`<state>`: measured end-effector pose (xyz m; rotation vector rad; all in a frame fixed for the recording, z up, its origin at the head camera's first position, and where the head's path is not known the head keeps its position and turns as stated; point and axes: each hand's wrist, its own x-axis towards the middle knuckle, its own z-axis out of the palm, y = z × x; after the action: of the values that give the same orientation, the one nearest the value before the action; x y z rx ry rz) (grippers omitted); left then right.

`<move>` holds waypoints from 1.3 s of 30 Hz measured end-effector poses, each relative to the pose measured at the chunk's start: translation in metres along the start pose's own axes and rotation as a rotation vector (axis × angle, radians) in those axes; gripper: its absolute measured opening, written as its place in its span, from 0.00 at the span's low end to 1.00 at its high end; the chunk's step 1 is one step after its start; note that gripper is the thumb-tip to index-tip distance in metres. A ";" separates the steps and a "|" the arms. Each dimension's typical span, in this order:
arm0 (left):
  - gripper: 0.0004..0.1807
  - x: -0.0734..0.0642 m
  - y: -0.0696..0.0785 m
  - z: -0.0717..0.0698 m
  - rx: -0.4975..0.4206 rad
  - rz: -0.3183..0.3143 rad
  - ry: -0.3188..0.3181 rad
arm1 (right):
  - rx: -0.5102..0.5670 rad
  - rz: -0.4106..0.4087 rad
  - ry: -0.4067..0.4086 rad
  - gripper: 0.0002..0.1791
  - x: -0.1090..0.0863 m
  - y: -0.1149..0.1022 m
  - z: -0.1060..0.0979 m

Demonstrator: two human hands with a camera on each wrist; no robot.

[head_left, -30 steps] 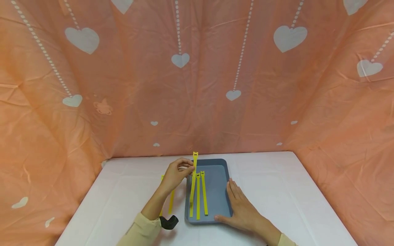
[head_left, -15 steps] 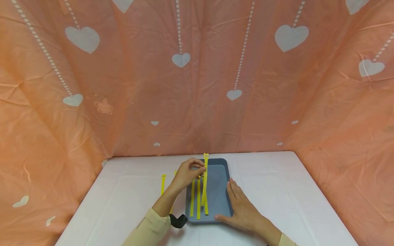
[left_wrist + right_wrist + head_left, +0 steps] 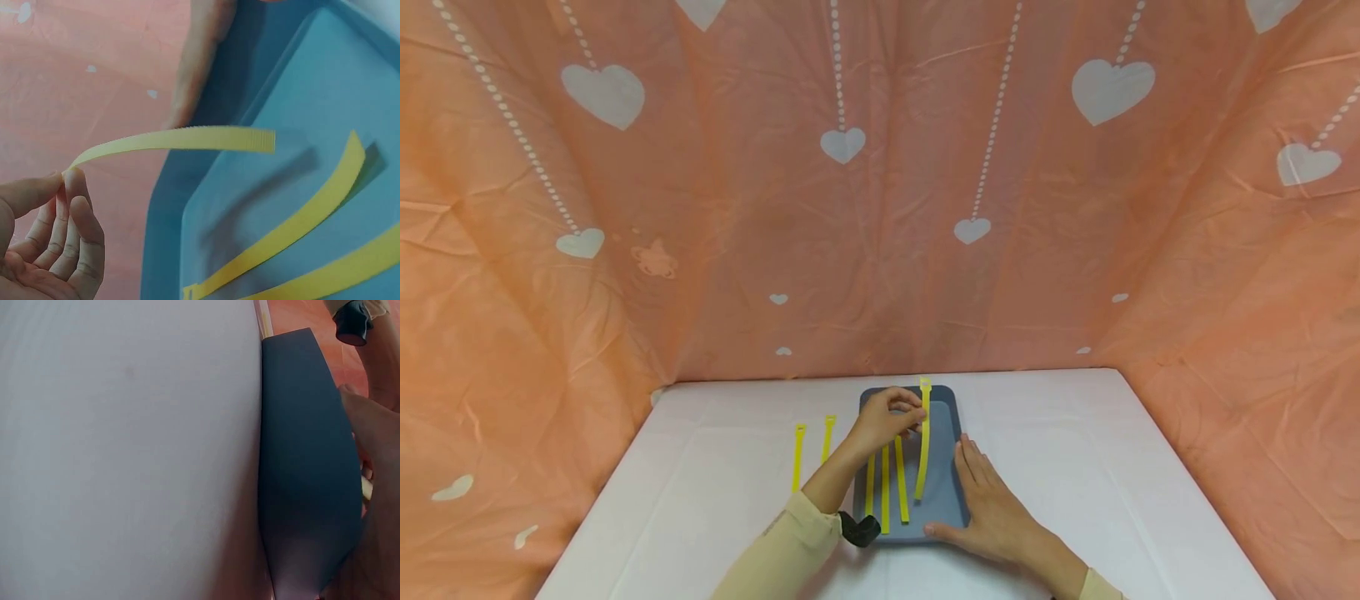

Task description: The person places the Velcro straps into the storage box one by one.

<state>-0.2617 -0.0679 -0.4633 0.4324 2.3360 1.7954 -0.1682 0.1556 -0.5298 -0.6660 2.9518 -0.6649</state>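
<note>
My left hand pinches a yellow hook-and-loop cable tie near its slotted head, between thumb and index finger. In the left wrist view this cable tie bends outward from the fingertips over the tray, its tail free. Below it, the grey-blue tray bears three more yellow ties lying side by side, partly behind my left hand and forearm. My right hand rests against the tray's right side, fingers extended and thumb spread at the near edge. The right wrist view shows the tray's outer wall beside that hand.
Two more yellow ties lie on the white table left of the tray: an outer tie and an inner tie, partly covered by the left arm. A pink curtain with hearts hangs behind and along both sides.
My left hand has carried the pinched cable tie rightward across the tray, from over the left tie to right of all three. The right hand and tray stay put.
</note>
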 end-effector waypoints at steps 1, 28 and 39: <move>0.12 0.001 -0.002 0.001 -0.003 -0.007 -0.002 | 0.000 -0.002 0.002 0.74 0.000 0.000 0.000; 0.10 0.031 -0.021 0.025 -0.010 -0.232 -0.041 | 0.011 -0.007 0.006 0.74 0.001 0.001 0.000; 0.07 0.035 -0.029 0.031 0.077 -0.280 -0.046 | 0.030 0.000 -0.011 0.73 0.001 0.000 -0.001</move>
<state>-0.2886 -0.0347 -0.4982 0.1436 2.3058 1.5559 -0.1690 0.1552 -0.5285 -0.6652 2.9253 -0.7014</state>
